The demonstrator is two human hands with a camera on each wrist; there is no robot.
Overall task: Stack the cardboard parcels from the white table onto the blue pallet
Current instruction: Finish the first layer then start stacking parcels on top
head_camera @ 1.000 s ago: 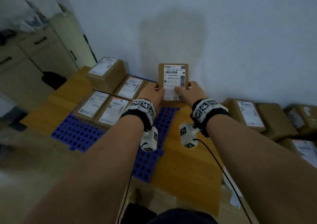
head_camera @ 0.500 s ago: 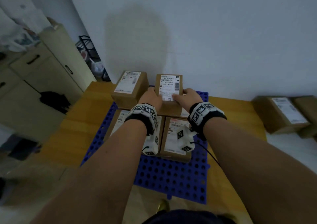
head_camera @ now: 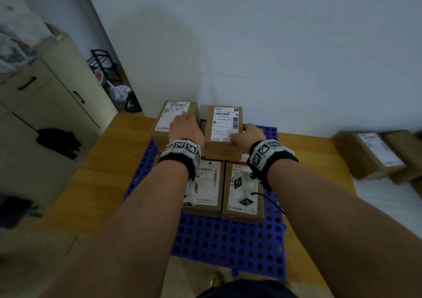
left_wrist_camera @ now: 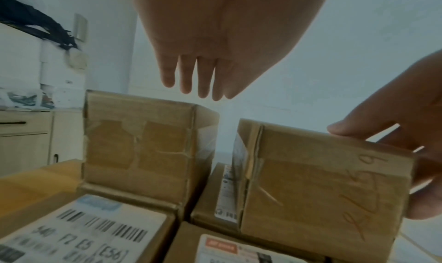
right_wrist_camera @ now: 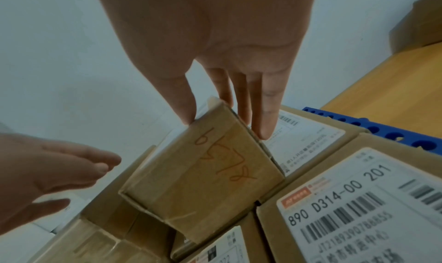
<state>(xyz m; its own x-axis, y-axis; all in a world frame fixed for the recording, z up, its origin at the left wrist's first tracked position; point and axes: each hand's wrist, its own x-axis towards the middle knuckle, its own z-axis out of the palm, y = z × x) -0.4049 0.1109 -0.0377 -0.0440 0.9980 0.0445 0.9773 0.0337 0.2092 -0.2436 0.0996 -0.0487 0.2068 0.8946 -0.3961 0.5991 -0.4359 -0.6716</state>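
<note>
The parcel (head_camera: 225, 131) being placed sits at the centre of the head view, on the second layer above the lower parcels (head_camera: 243, 191) on the blue pallet (head_camera: 228, 243); the right hand (head_camera: 247, 136) pinches its right near corner, thumb on top and fingers (right_wrist_camera: 263, 119) straight down the side; the left hand (head_camera: 186, 126) is spread flat with straight fingers, over the neighbouring upper parcel (head_camera: 174, 120) just to the left, and in the left wrist view its fingertips (left_wrist_camera: 203, 89) seem to hover clear of the cardboard, though whether they touch cannot be told; a narrow gap shows between the two upper parcels; judged from here, letting go while the parcel lies slightly skewed could leave it overhanging the seam below and tipping, or a nudge could shove the neighbour off square; more parcels (head_camera: 370, 153) wait at the right edge of the frame, cut off by it; the rear of the pallet is hidden behind the stack, and the labels are too blurred to read.
</note>
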